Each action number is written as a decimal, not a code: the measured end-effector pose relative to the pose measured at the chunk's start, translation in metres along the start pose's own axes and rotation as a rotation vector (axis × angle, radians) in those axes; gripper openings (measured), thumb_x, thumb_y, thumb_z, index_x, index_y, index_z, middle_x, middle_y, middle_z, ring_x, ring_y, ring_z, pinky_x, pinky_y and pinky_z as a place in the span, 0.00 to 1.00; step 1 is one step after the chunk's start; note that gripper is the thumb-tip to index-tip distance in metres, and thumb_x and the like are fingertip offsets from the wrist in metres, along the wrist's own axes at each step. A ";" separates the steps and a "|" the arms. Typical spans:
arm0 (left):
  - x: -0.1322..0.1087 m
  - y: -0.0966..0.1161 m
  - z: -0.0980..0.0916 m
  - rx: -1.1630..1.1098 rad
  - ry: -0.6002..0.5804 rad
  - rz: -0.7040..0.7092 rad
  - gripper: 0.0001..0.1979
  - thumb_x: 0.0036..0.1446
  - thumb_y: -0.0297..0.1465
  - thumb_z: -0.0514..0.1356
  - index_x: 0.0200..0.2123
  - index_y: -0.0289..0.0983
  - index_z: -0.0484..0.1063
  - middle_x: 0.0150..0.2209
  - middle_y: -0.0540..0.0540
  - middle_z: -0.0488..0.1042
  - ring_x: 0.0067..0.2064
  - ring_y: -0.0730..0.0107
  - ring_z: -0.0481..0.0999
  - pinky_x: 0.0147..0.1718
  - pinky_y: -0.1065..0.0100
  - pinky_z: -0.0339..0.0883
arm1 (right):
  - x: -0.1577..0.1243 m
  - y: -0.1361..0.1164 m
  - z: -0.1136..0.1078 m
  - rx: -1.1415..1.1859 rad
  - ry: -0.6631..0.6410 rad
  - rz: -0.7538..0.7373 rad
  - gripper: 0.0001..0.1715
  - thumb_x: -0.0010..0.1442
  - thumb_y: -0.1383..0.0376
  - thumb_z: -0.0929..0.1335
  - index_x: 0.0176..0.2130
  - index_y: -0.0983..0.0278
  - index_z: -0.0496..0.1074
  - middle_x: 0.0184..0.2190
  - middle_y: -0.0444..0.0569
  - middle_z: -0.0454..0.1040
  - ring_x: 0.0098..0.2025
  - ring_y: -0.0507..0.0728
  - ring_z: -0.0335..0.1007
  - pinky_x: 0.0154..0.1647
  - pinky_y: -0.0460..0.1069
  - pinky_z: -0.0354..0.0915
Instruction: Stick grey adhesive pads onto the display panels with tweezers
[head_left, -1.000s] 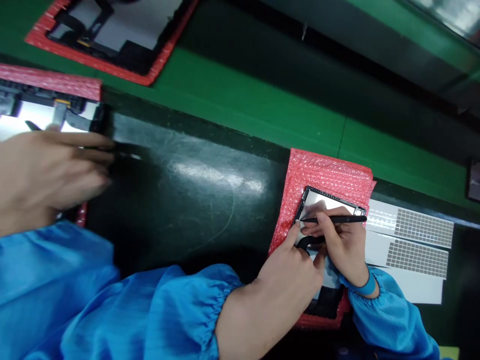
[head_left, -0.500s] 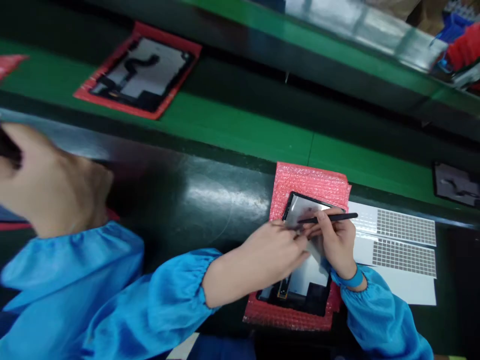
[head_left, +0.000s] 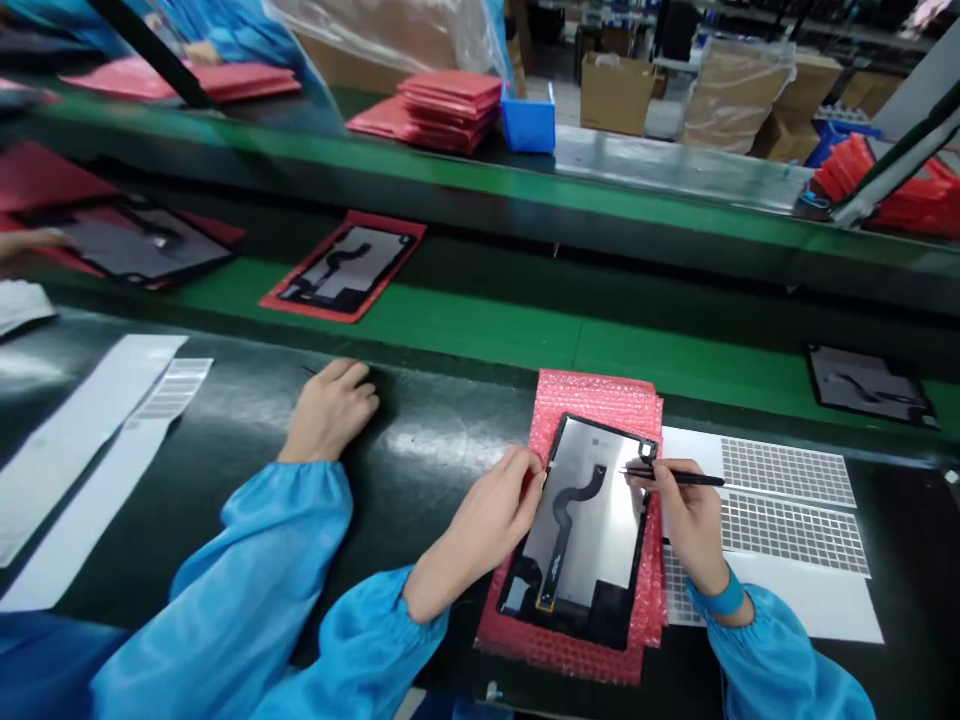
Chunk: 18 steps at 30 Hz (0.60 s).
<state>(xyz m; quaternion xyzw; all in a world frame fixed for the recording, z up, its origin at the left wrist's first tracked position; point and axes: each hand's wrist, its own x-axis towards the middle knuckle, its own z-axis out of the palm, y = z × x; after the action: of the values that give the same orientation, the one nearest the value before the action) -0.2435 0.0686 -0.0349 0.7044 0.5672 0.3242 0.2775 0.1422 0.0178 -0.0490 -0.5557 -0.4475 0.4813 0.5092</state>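
Note:
Before me a tablet screen [head_left: 600, 540] lies back side up on a pad of red bubble-wrap bags [head_left: 592, 390]. A dark flex cable [head_left: 561, 520] curves over its silver back. At the screen's upper left edge is my left hand [head_left: 491, 510], its thumb and fingers drawn together against that edge. My right hand [head_left: 686, 515] is closed around black tweezers [head_left: 694, 479]; their tips are over the screen's upper right part, and contact cannot be made out. A blue band [head_left: 726, 598] circles my right wrist.
White sheets with grey square stickers [head_left: 787, 475] lie right of the screen. A co-worker's hand [head_left: 330, 410] rests on the bench to my left, near white strips [head_left: 97, 470]. Other screens [head_left: 349, 265] lie on the green belt [head_left: 480, 325]. A blue bin [head_left: 529, 120] stands on the shelf.
My left hand has moved left off the screen's middle to its edge, uncovering the flex cable. The tweezers have shifted right. The view has tilted up, and the co-worker's hand now rests on the bench.

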 end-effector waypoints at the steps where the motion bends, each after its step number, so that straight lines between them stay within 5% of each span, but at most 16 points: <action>1: -0.007 0.016 0.018 -0.007 -0.029 0.010 0.16 0.69 0.40 0.63 0.57 0.44 0.75 0.59 0.41 0.75 0.55 0.59 0.77 0.51 0.55 0.77 | -0.001 0.000 0.001 0.037 -0.012 -0.005 0.17 0.69 0.50 0.73 0.43 0.61 0.76 0.43 0.55 0.87 0.42 0.64 0.87 0.46 0.58 0.82; 5: -0.024 0.076 0.076 -0.076 -0.115 0.062 0.20 0.70 0.39 0.62 0.61 0.40 0.70 0.58 0.39 0.75 0.53 0.60 0.78 0.51 0.55 0.77 | -0.005 0.001 -0.002 0.162 0.010 -0.002 0.17 0.69 0.50 0.73 0.43 0.61 0.76 0.42 0.55 0.87 0.39 0.63 0.87 0.44 0.58 0.83; 8: -0.003 0.107 0.100 -0.271 -0.048 0.021 0.20 0.68 0.35 0.62 0.61 0.42 0.67 0.57 0.40 0.76 0.57 0.60 0.78 0.57 0.57 0.74 | -0.011 0.000 -0.013 0.215 0.118 -0.041 0.17 0.68 0.50 0.74 0.42 0.61 0.76 0.37 0.52 0.86 0.36 0.63 0.87 0.45 0.59 0.83; 11: 0.060 0.121 0.121 -0.414 0.003 0.011 0.22 0.61 0.34 0.66 0.57 0.41 0.70 0.58 0.40 0.76 0.61 0.55 0.76 0.62 0.55 0.70 | -0.020 -0.004 -0.035 0.249 0.306 -0.112 0.15 0.68 0.51 0.74 0.41 0.60 0.77 0.36 0.50 0.85 0.35 0.62 0.87 0.44 0.58 0.83; 16: 0.206 0.128 0.167 -0.450 0.017 -0.012 0.27 0.59 0.34 0.68 0.60 0.36 0.67 0.42 0.44 0.79 0.38 0.64 0.80 0.39 0.62 0.77 | -0.053 -0.015 -0.084 0.250 0.480 -0.151 0.15 0.68 0.52 0.74 0.42 0.61 0.78 0.36 0.51 0.85 0.35 0.63 0.87 0.42 0.59 0.83; 18: 0.252 0.140 0.186 -0.448 0.026 -0.010 0.23 0.65 0.37 0.66 0.59 0.35 0.69 0.44 0.45 0.78 0.37 0.67 0.79 0.37 0.63 0.77 | -0.072 -0.015 -0.105 0.226 0.539 -0.154 0.15 0.69 0.52 0.74 0.42 0.62 0.78 0.36 0.52 0.85 0.34 0.63 0.87 0.41 0.59 0.83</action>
<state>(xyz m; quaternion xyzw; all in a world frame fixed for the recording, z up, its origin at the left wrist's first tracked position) 0.0235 0.2822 -0.0111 0.6181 0.4879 0.4498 0.4214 0.2361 -0.0666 -0.0269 -0.5675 -0.2806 0.3232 0.7034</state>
